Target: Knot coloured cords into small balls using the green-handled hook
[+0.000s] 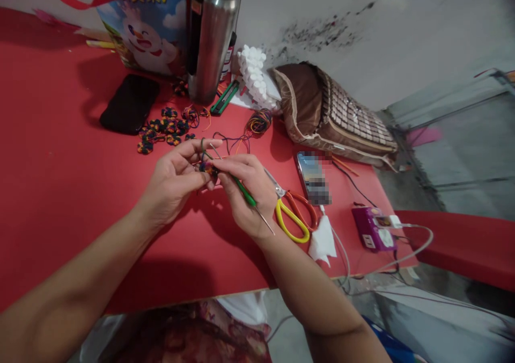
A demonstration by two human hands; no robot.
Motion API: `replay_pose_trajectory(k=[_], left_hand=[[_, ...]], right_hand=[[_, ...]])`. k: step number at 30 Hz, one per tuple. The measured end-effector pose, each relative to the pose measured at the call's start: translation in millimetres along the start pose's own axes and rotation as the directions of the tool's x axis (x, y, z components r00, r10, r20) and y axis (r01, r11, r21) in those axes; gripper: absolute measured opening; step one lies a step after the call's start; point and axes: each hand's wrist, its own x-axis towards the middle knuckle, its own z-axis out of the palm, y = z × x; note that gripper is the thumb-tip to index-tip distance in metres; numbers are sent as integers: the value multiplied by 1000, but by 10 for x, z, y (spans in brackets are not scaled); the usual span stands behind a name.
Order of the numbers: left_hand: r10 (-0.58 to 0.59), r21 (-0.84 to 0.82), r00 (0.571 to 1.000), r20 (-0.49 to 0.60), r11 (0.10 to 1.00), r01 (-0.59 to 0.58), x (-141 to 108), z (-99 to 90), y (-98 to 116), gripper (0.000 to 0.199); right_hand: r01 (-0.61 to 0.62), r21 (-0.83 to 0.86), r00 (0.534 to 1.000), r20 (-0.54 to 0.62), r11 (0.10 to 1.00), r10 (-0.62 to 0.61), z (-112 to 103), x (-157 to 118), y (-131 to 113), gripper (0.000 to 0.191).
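Note:
Between thumb and fingers, my left hand [175, 178] pinches a small multicoloured crochet piece [208, 168], with a dark strand looped over the raised index finger. My right hand [249, 191] grips a crochet hook [246, 192] by its green handle, its metal tip angled up beside the piece. Dark and orange yarn [259, 121] lies in a small coil beyond my hands, with loose strands running toward them. Several finished-looking crochet pieces [161, 130] in the same colours are clustered to the far left of my hands. Fingers partly cover the piece.
On the red table [60, 191] stand a steel flask [213, 46] and a printed bag [148, 30]. A black phone [131, 103], a green cutter [224, 97], scissors [295, 218], a second phone [311, 175], a brown cushion [338, 111] and a purple power box [372, 229] with cables lie around.

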Motion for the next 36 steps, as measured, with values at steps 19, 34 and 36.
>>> replay_pose_trajectory(k=[19, 34, 36], left_hand=[[-37, 79, 997, -67, 996, 43, 46, -43, -43, 54], [-65, -111, 975, -212, 993, 42, 159, -180, 139, 37], [45, 106, 987, -155, 994, -29, 127, -169, 120, 50]], right_hand=[[-403, 230, 898, -89, 886, 431, 69, 23, -141, 5], [-544, 339, 803, -57, 768, 594, 104, 43, -80, 9], [-526, 353, 802, -98, 774, 589, 103, 50, -40, 9]])
